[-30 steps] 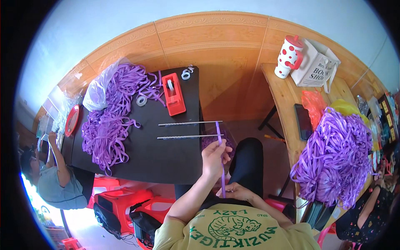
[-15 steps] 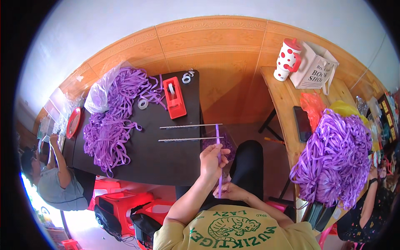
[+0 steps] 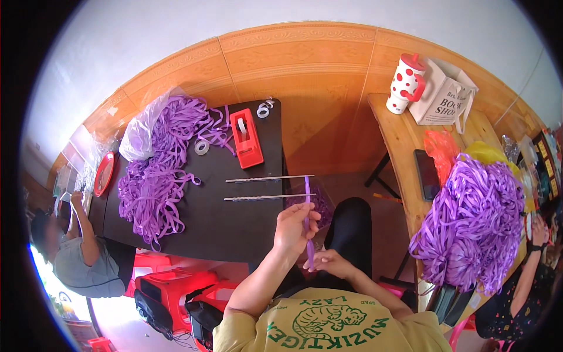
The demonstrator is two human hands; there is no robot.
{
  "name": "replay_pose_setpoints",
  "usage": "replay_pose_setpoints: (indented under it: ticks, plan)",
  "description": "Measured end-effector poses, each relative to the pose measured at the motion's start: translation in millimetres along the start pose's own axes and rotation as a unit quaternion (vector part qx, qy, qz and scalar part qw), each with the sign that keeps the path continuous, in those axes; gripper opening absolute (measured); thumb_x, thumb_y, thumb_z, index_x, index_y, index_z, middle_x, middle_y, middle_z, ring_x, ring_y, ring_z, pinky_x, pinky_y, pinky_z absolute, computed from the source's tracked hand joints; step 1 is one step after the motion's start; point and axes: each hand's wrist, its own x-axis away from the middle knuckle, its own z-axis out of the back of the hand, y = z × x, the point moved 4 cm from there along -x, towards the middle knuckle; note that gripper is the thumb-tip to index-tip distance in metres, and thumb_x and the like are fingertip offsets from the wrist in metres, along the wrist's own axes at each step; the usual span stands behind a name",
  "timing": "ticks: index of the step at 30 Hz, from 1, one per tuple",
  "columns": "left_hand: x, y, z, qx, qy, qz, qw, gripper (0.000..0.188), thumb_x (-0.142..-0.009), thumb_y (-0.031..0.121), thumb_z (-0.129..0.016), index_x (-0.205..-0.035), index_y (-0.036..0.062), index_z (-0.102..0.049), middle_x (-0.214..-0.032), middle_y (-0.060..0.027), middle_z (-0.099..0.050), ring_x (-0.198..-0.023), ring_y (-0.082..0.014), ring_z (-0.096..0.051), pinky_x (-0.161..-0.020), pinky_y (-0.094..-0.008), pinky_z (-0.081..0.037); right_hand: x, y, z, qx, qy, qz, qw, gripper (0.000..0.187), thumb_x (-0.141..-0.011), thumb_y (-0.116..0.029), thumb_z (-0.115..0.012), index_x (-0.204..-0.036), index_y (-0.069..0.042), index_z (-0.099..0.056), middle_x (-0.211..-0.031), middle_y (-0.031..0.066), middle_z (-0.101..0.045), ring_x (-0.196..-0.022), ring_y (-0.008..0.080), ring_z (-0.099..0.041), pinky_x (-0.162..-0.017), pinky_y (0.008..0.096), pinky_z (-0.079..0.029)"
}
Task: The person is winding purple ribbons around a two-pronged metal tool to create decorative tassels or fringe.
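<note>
A narrow purple ribbon runs down from two thin metal rods that jut past the right edge of the dark table. My left hand is closed around the ribbon's middle, just below the nearer rod. Lower down, over my lap, my right hand pinches the ribbon near its bottom end. Part of the ribbon is hidden by the left fingers. Under the rods' tips, a clear bag with purple pieces shows partly behind the ribbon.
On the dark table are a heap of purple ribbon, a red tape dispenser and tape rolls. The wooden table at right bears another ribbon heap, a phone and a dotted tumbler. Other people sit at both sides.
My left hand has shifted slightly left and down. My right hand has risen a little along with the ribbon's lower end. The ribbon stays held by both.
</note>
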Motion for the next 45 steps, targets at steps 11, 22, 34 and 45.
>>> replay_pose_setpoints:
  ticks: [11,22,34,45]
  plan:
    - [21,3,2,-0.020,-0.042,0.035,0.998,0.019,-0.097,0.014,-0.043,-0.099,-0.0013,-0.054,-0.071,-0.0094,-0.060,-0.047,-0.0147,-0.051,-0.037,-0.0213,-0.031,-35,-158,28,0.396,0.337,0.401,0.754,0.025,-0.072,0.000,-0.070,-0.096,-0.005,-0.066,-0.086,0.0072,-0.060,-0.077,0.0223,-0.061,-0.067,0.0301,-0.047]
    - [34,-2,8,-0.019,-0.064,0.056,0.996,0.021,-0.099,0.015,-0.041,-0.099,-0.0017,-0.053,-0.072,-0.0108,-0.060,-0.046,-0.0120,-0.051,-0.035,-0.0203,-0.029,-50,-166,-1,0.580,0.249,0.489,0.603,0.033,-0.066,-0.017,-0.071,-0.099,-0.010,-0.067,-0.084,0.0066,-0.056,-0.068,0.0227,-0.055,-0.057,0.0336,-0.041]
    - [42,-2,9,-0.070,-0.089,0.073,0.991,0.024,-0.099,0.020,-0.042,-0.096,-0.0006,-0.055,-0.070,-0.0097,-0.061,-0.047,-0.0111,-0.053,-0.035,-0.0204,-0.035,-45,-163,-9,0.544,0.244,0.479,0.644,0.030,-0.067,-0.016,-0.069,-0.097,-0.009,-0.068,-0.084,0.0065,-0.055,-0.069,0.0226,-0.055,-0.057,0.0322,-0.042]
    - [65,120,-47,-0.076,-0.176,-0.316,0.929,0.037,-0.096,0.011,-0.046,-0.131,-0.0035,-0.044,-0.110,-0.0154,-0.060,-0.093,-0.0186,-0.060,-0.083,-0.0304,-0.049,-58,-217,-10,0.445,0.279,0.452,0.721,0.009,-0.071,0.001,-0.062,-0.068,0.001,-0.053,-0.080,0.0085,-0.053,-0.067,0.0220,-0.052,-0.059,0.0306,-0.042]
